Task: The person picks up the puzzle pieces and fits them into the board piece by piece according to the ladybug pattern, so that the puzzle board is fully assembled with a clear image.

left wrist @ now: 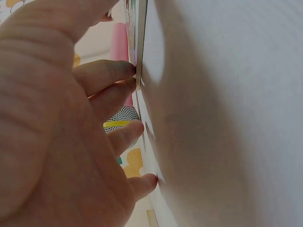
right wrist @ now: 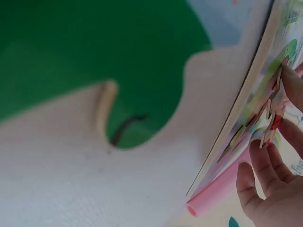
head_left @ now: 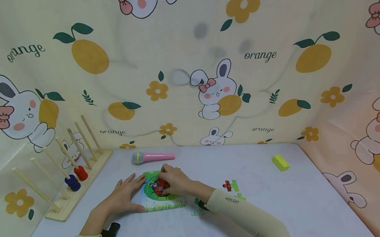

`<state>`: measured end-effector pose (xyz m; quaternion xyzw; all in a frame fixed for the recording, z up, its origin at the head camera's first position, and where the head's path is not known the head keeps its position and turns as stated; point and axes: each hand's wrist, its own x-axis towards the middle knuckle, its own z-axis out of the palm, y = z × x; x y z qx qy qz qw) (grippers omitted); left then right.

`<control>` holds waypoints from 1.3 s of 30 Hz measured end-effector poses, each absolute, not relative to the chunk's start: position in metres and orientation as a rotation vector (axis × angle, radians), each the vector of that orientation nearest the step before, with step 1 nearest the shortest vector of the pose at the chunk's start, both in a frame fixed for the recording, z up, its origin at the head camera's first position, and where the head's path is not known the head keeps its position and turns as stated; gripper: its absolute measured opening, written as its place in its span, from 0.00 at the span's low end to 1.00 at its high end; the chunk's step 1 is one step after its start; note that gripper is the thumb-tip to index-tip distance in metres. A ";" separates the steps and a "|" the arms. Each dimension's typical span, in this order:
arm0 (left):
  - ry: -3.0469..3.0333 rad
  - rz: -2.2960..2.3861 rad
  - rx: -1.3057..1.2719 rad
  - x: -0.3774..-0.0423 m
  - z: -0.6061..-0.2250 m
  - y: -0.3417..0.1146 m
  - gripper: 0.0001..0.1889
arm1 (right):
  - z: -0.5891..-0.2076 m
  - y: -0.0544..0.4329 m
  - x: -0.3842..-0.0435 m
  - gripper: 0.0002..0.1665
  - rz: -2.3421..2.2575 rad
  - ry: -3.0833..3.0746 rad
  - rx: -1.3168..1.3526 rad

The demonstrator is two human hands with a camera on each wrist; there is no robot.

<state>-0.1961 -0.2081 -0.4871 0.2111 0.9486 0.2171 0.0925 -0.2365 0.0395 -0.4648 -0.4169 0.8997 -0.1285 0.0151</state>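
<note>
A ladybug jigsaw puzzle board (head_left: pixel 163 206) with a grass border lies before me. My left hand (head_left: pixel 124 197) is spread at its left side, fingertips and thumb along the edge. In the left wrist view the fingers (left wrist: pixel 106 75) look nearly straight against the board's side. My right hand (head_left: pixel 177 180) is over the ladybug picture and pinches a puzzle piece (right wrist: pixel 277 122) between thumb and fingers. In the right wrist view that piece stands tilted off the board, close to other pieces. The hand covers part of the picture.
Loose puzzle pieces (head_left: pixel 234 185) lie right of the board, some partly under the right sleeve (head_left: pixel 243 210). Behind the board is a pink toy microphone (head_left: pixel 158 156). A wooden peg rack (head_left: pixel 61 211) with blue and red rings stands left; a yellow block (head_left: pixel 281 162) lies far right.
</note>
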 end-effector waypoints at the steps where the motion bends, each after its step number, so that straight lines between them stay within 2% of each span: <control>1: 2.816 0.644 0.629 -0.196 -0.487 -0.208 0.58 | -0.465 0.040 -0.236 0.29 -0.406 2.793 -1.305; 10: 2.818 0.646 0.645 -0.195 -0.487 -0.210 0.57 | -0.469 0.039 -0.237 0.32 -0.388 2.760 -1.313; 19: 2.808 0.651 0.636 -0.197 -0.489 -0.210 0.57 | -0.469 0.042 -0.235 0.28 -0.330 2.741 -1.354; 39: 2.811 0.642 0.608 -0.196 -0.487 -0.208 0.58 | -0.467 0.040 -0.236 0.29 -0.285 2.725 -1.340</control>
